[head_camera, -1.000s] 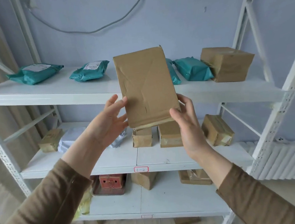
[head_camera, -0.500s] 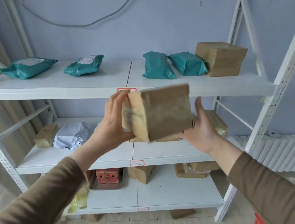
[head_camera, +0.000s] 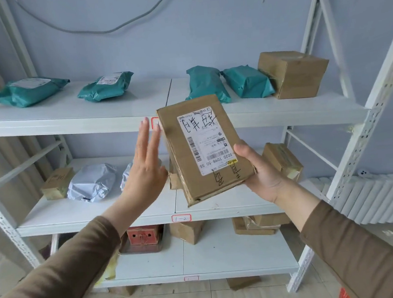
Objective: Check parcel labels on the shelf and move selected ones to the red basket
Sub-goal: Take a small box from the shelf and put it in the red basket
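Note:
A flat brown cardboard parcel (head_camera: 205, 148) is held up in front of the white shelf (head_camera: 76, 125), its white printed label with handwritten marks facing me. My right hand (head_camera: 261, 174) grips the parcel's lower right edge, thumb on the front. My left hand (head_camera: 145, 169) is beside the parcel's left edge with fingers straight; whether its fingertips touch the box I cannot tell. A sliver of something red (head_camera: 344, 296) shows at the bottom right edge; I cannot tell whether it is the basket.
Teal mailer bags (head_camera: 106, 85) and a cardboard box (head_camera: 295, 73) lie on the top shelf. The middle shelf holds a white bag (head_camera: 92, 183) and small boxes (head_camera: 283, 160). A red box (head_camera: 143, 235) and cartons sit on the lowest shelf. A white radiator (head_camera: 378, 198) stands at right.
The parcel has been turned over, from its plain back to its label side. My left hand has let go and opened; my right hand alone holds it now.

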### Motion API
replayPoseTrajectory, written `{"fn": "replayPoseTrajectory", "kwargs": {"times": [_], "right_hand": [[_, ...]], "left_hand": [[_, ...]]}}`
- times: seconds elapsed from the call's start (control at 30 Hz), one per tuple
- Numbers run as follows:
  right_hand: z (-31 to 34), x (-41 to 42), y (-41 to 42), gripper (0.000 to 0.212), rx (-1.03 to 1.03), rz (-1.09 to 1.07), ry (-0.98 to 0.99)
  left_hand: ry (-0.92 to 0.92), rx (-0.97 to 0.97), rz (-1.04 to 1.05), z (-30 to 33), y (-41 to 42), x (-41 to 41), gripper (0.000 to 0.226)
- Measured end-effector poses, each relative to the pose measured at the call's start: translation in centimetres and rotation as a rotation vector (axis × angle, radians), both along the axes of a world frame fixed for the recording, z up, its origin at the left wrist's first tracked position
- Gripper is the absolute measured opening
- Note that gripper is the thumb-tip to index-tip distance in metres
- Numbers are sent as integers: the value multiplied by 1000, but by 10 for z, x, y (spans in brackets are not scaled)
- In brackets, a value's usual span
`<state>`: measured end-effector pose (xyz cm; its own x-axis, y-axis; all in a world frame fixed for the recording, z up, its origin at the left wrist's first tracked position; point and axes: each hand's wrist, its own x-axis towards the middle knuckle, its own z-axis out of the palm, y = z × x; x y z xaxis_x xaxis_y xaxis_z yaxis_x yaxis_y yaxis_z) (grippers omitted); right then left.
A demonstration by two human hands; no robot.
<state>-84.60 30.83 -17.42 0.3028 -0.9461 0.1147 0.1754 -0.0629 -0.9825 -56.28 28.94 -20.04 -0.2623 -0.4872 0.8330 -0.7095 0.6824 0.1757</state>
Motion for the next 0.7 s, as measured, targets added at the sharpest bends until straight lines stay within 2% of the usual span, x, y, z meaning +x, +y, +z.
{"fn": "replayPoseTrajectory", "kwargs": {"times": [0.07, 0.13, 0.17, 0.2, 0.23, 0.3, 0.4, 0.5, 0.6, 0.7], "right_hand": [[-2, 4, -4, 79, -92, -70, -15], [-4, 5, -6, 75, -147, -117, -24], [-5, 6, -7, 75, -159, -136, -23], [-7, 6, -9, 75, -165, -147, -28], [-8, 7, -10, 74, -172, -155, -31], [-12, 9, -14, 71, -177, -163, -46], [-21, 10, -19, 74, -150, -140, -80], [-24, 3, -25, 93, -98, -111, -25], [-15, -15, -29, 123, -70, -198, -33], [-1, -32, -33, 136, -98, -245, -36]], "left_hand": [[440, 422, -167, 2, 6, -11, 102], [907, 778, -379, 5, 5, -19, 76], [1032, 931, -460, 6, 4, -22, 67], [1052, 1053, -512, 8, 3, -25, 71], [986, 1113, -560, 10, 6, -29, 75], [833, 1139, -656, 9, 10, -40, 69], [851, 1132, -669, 9, 3, -47, 64], [787, 1152, -597, 16, -13, -37, 70], [564, 1179, -532, 36, -27, -17, 78], [344, 1223, -483, 52, -41, -8, 98]]}}
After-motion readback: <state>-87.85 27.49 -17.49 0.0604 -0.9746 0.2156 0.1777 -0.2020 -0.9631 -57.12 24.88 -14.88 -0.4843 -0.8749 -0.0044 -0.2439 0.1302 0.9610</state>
